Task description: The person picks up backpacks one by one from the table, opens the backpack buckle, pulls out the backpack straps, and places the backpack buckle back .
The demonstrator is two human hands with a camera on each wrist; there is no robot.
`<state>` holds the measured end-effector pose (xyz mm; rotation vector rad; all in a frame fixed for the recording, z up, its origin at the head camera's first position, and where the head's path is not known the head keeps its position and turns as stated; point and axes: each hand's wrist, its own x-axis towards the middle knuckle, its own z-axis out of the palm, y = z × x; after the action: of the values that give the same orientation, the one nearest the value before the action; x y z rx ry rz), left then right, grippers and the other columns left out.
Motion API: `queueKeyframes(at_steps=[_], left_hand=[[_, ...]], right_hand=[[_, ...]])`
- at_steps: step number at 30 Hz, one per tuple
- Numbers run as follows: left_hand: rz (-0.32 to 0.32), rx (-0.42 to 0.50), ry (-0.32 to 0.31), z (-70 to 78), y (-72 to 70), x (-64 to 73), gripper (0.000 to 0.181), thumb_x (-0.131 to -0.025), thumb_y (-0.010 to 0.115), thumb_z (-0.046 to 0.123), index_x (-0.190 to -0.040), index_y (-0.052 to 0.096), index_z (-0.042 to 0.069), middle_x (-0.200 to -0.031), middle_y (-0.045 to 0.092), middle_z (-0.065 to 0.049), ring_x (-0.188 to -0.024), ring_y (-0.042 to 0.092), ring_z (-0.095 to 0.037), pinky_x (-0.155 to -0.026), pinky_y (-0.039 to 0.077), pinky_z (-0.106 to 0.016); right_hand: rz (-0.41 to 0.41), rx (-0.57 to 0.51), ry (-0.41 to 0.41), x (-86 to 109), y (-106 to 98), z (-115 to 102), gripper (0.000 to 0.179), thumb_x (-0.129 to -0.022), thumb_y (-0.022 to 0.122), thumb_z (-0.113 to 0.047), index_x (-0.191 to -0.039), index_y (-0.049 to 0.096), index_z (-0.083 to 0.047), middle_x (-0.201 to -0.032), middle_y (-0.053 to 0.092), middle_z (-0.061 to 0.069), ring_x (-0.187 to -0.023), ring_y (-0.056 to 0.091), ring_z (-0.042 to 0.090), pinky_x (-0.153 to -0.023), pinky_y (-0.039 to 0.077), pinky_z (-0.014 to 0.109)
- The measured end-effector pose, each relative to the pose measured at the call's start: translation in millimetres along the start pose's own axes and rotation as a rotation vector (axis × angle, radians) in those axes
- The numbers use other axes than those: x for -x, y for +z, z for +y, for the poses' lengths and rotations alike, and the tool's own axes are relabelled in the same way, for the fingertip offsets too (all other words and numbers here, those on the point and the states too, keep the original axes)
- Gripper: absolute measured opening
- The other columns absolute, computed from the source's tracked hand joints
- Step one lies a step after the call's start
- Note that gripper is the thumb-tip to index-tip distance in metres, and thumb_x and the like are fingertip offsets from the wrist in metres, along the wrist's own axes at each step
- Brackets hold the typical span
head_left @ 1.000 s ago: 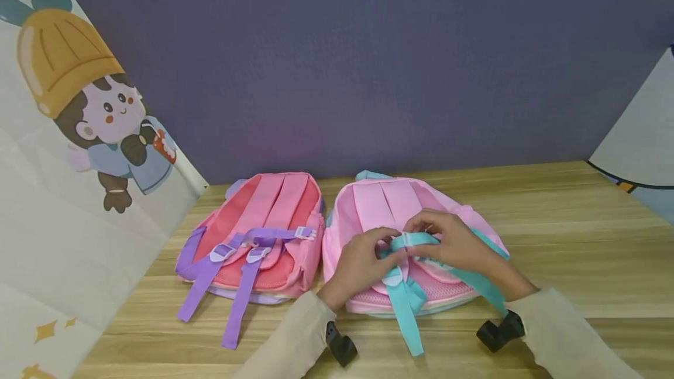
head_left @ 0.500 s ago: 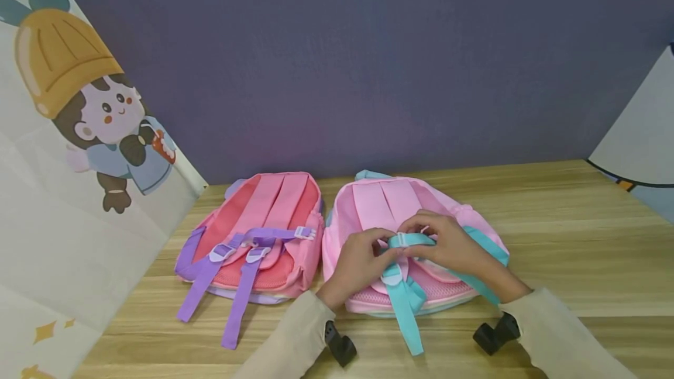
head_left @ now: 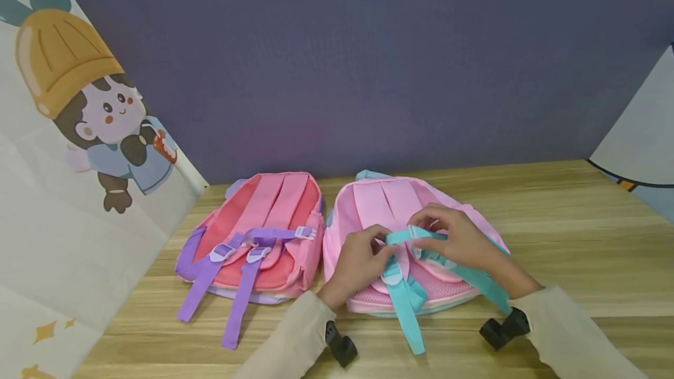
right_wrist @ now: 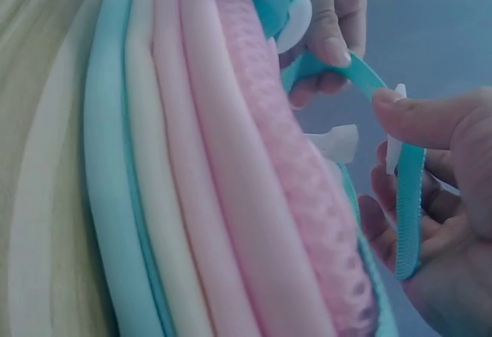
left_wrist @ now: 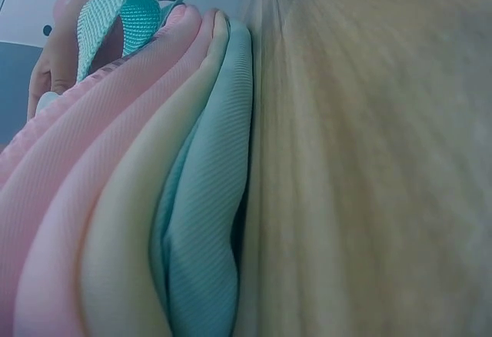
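Observation:
A pink backpack [head_left: 381, 200] lies strap side up in the middle of the head view. My left hand [head_left: 360, 259] pinches its turquoise webbing strap [head_left: 398, 235] between thumb and fingers. To the right, my right hand [head_left: 457, 240] pinches the strap at a white plastic slider [head_left: 413, 231]; in the right wrist view the right thumb presses against this slider [right_wrist: 395, 133]. Beyond that hand the strap [right_wrist: 410, 198] bends down in a loop. Another turquoise strap end [head_left: 406, 314] hangs over the bag's near edge, below a white buckle [head_left: 392, 275]. The left palm is hidden.
Left of it, close by, lies a coral-pink backpack [head_left: 305, 203] with purple straps [head_left: 239, 312] and white buckles. Both bags rest on a wood-grain table [head_left: 574, 233]. A dark panel [head_left: 368, 63] stands behind, and a printed cartoon sheet [head_left: 47, 192] at the left.
My right hand and the slider shift slightly left, then back right, leaving a longer stretch of strap between the hands. The left hand stays nearly still.

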<state>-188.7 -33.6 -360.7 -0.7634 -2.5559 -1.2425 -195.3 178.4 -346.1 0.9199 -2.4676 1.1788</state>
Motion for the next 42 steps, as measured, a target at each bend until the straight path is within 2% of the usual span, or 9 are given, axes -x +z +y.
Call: queueKeyframes(at_steps=[3, 9, 15, 19, 28, 38, 42], left_hand=[[-0.002, 0.002, -0.001, -0.2, -0.2, 0.2, 0.017, -0.086, 0.068, 0.014, -0.103, 0.068, 0.009, -0.086, 0.068, -0.004, -0.064, 0.049, -0.004, -0.057, 0.041, -0.017], [-0.012, -0.002, 0.036, -0.9, -1.4, 0.2, 0.03, -0.087, 0.068, 0.023, -0.116, 0.065, 0.013, -0.091, 0.068, -0.002, -0.071, 0.053, -0.007, -0.064, 0.043, -0.017], [0.009, 0.029, 0.058, -0.2, -1.2, -0.2, 0.023, -0.088, 0.068, 0.023, -0.108, 0.068, 0.011, -0.083, 0.065, -0.001, -0.071, 0.052, -0.008, -0.064, 0.043, -0.017], [0.031, 0.033, 0.074, 0.4, 0.0, -0.3, 0.02, -0.088, 0.068, 0.021, -0.104, 0.069, 0.009, -0.081, 0.065, -0.002, -0.069, 0.052, -0.007, -0.063, 0.043, -0.017], [0.034, 0.023, 0.047, 1.1, 0.8, 0.3, 0.018, -0.088, 0.067, 0.021, -0.101, 0.07, 0.009, -0.076, 0.065, -0.002, -0.066, 0.049, -0.005, -0.06, 0.042, -0.017], [0.043, 0.038, 0.046, 0.5, 1.0, 0.1, 0.015, -0.088, 0.067, 0.019, -0.098, 0.069, 0.009, -0.075, 0.064, -0.002, -0.065, 0.05, -0.005, -0.06, 0.042, -0.017], [0.048, 0.05, 0.044, 0.4, 1.3, 0.0, 0.015, -0.088, 0.066, 0.019, -0.098, 0.069, 0.009, -0.076, 0.065, -0.002, -0.065, 0.05, -0.005, -0.06, 0.042, -0.017]], right_hand=[[0.003, 0.008, 0.0, -0.3, -1.4, -0.7, 0.023, -0.079, 0.077, -0.013, -0.099, 0.065, -0.012, -0.087, 0.06, -0.007, -0.08, 0.056, 0.005, -0.075, 0.051, 0.027], [-0.003, -0.008, 0.007, -1.6, 0.6, -5.0, 0.025, -0.077, 0.078, -0.016, -0.098, 0.065, -0.014, -0.086, 0.06, -0.007, -0.079, 0.055, 0.005, -0.074, 0.05, 0.026], [0.004, -0.015, -0.039, -2.3, 5.6, -4.6, 0.024, -0.077, 0.078, -0.013, -0.098, 0.066, -0.014, -0.085, 0.061, -0.008, -0.078, 0.056, 0.004, -0.072, 0.05, 0.026], [0.008, -0.014, -0.037, -1.2, 5.0, -2.1, 0.024, -0.077, 0.078, -0.012, -0.098, 0.066, -0.015, -0.085, 0.061, -0.009, -0.079, 0.056, 0.003, -0.072, 0.05, 0.026], [-0.002, 0.002, -0.034, -0.2, -2.1, 1.6, 0.024, -0.078, 0.077, -0.012, -0.098, 0.065, -0.018, -0.085, 0.06, -0.011, -0.079, 0.056, 0.003, -0.074, 0.049, 0.026], [0.046, 0.035, -0.059, 0.7, -12.7, 4.0, 0.027, -0.076, 0.079, -0.012, -0.099, 0.066, -0.017, -0.087, 0.062, -0.01, -0.081, 0.057, 0.002, -0.078, 0.047, 0.02], [0.033, 0.031, -0.024, 1.6, -18.7, 3.1, 0.026, -0.077, 0.079, -0.012, -0.1, 0.067, -0.016, -0.09, 0.064, -0.008, -0.082, 0.057, 0.003, -0.076, 0.048, 0.02]])
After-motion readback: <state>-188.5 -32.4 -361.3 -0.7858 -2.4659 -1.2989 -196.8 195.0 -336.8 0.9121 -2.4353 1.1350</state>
